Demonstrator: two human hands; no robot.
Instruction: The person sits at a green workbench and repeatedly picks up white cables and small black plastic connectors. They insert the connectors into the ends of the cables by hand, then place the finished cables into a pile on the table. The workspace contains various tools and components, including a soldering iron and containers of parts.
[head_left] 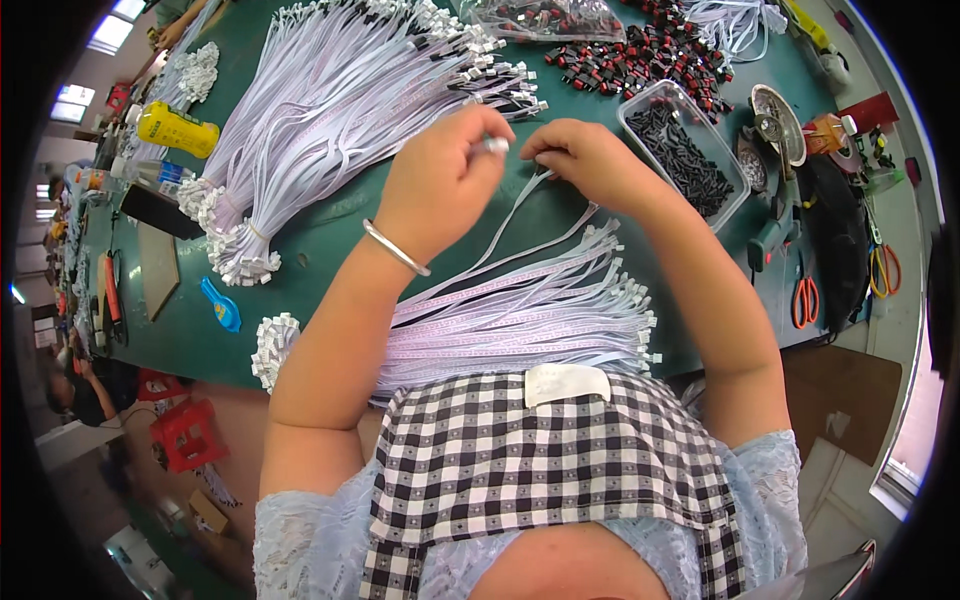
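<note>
Surroundings: green table (320,250), crowded along its far side. Big bundle (320,110) of pale flat cables runs obliquely at upper left, white connectors at its near end. Yellow bottle (177,130) lies left of it, black box (160,210) just below the bottle, blue piece (220,306) nearer the edge. Far right of centre: heap (670,60) of red-and-black parts, with a clear bag (545,18) beside it. Clear tub (713,133) of small black pieces sits just beyond the right forearm and hems that side in; farther right, metal bowl (790,105) and orange-handled scissors (805,302).

Room: bare strip of table between big bundle and near bundle (500,325); another bare patch between right hand and heap. Near bundle lies across the table's near edge, against the checked apron (550,460), under the left forearm.

Hands: both raised over the bare strip, fingertips facing, narrow gap between. Left hand (492,135), bangle (397,248) at its wrist, has fingers curled, thumb and forefinger closed about a small white connector (495,146). Right hand (537,155) is bent inward, thumb and forefinger pinched at the upper end of a cable (515,210) which slants down-left to the near bundle. Elbows spread wide, forearms flanking the near bundle.
</note>
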